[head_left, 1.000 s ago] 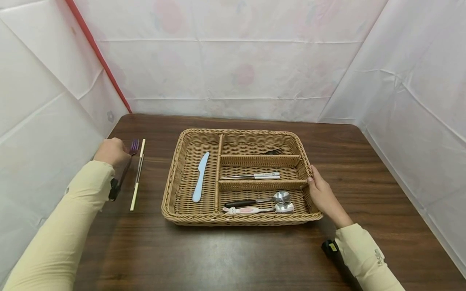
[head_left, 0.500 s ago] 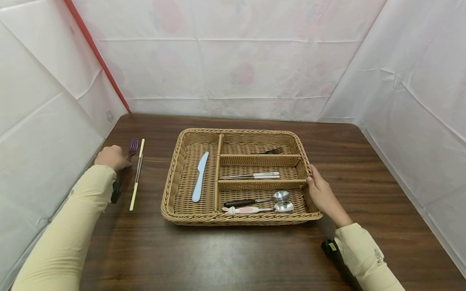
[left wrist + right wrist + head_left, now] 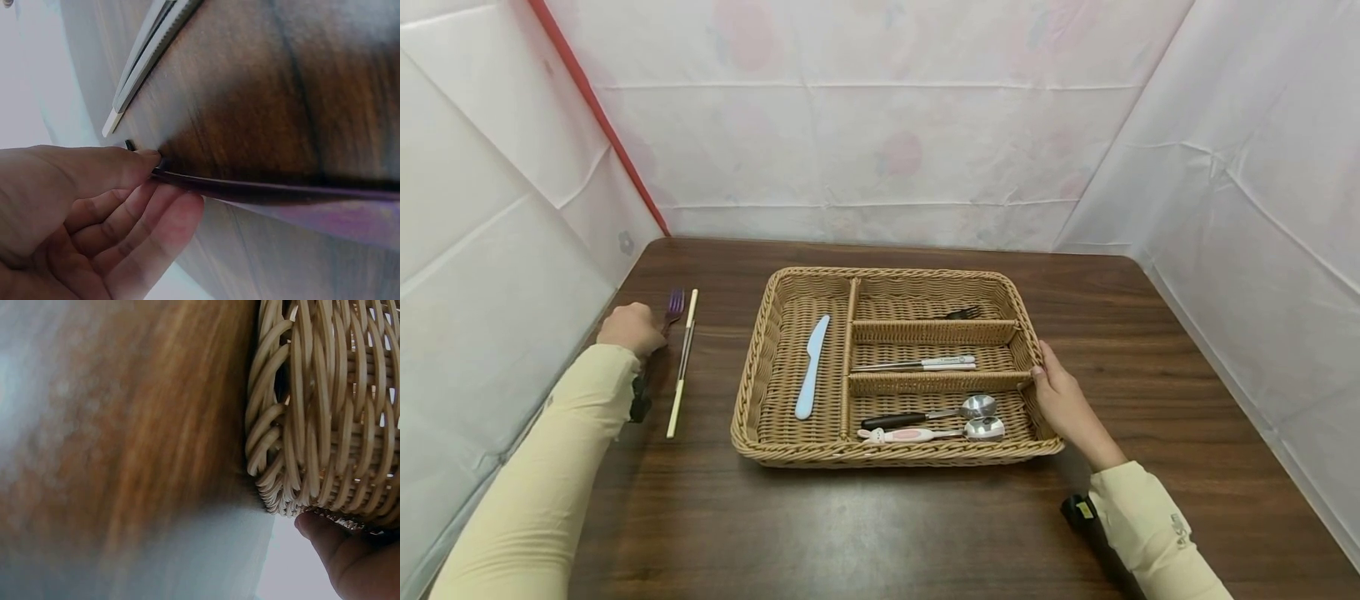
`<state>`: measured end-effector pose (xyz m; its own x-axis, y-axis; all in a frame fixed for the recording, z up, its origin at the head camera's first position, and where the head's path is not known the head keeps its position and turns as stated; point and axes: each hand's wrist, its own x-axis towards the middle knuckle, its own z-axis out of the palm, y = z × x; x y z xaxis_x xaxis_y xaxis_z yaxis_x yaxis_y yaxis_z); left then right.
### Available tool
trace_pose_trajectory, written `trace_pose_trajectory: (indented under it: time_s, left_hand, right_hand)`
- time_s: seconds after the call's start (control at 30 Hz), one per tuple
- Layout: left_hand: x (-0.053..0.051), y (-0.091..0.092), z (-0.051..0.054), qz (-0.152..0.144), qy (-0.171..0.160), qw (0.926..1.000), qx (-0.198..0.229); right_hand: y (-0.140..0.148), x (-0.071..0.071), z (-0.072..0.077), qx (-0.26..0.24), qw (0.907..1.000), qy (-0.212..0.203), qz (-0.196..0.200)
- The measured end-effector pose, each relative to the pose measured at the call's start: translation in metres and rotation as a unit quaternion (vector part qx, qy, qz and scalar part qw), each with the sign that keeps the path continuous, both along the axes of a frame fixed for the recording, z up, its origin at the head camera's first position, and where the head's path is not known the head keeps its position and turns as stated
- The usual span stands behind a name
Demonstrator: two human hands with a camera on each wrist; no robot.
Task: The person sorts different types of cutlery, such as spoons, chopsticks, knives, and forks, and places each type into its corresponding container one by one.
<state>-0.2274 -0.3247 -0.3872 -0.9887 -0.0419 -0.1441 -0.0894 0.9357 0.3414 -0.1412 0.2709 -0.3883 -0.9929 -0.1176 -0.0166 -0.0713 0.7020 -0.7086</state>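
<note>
At the table's left side my left hand (image 3: 631,328) pinches a purple fork (image 3: 676,303), whose tines point to the far side. The left wrist view shows the thumb and fingertips on the dark, shiny fork (image 3: 262,191). Just right of it lies a pair of cream-ended metal chopsticks (image 3: 677,404). My right hand (image 3: 1070,410) grips the right rim of a wicker cutlery basket (image 3: 748,400), thumb on the inner side. In the right wrist view, part of that hand (image 3: 353,556) shows below the woven wall; its other fingers are mostly hidden.
Inside the basket, a light blue knife (image 3: 812,367) lies in the left compartment. A dark fork (image 3: 964,313), white-ended chopsticks (image 3: 947,363), a black-handled spoon (image 3: 895,420) and a rabbit-handled spoon (image 3: 910,434) lie in the right compartments. White sheeting (image 3: 880,125) surrounds the table.
My left hand has come down and slightly nearer, onto the purple fork, and has stayed almost still over the last half second. The right hand and basket have held their place.
</note>
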Motion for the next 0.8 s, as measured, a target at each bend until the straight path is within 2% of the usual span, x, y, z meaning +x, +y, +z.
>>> trace_pose_trajectory:
  time_s: [0.2,0.33,0.5,0.8]
  left_hand:
    - [-0.002,-0.006,-0.002,-0.01,0.009,0.9998,0.015]
    - [-0.005,-0.005,0.002,-0.037,0.041,0.9984,0.011]
    - [-0.008,0.007,0.02,-0.068,0.065,0.9955,0.012]
    - [-0.017,0.046,0.058,-0.088,0.084,0.9926,-0.004]
  right_hand:
    - [-0.001,0.0,0.001,-0.001,1.0,0.003,0.002]
    - [-0.001,-0.001,0.002,-0.001,1.0,0.004,0.003]
    - [-0.002,-0.001,0.003,-0.002,1.0,0.003,0.004]
    - [0.001,0.0,-0.001,0.011,0.9999,0.007,0.0]
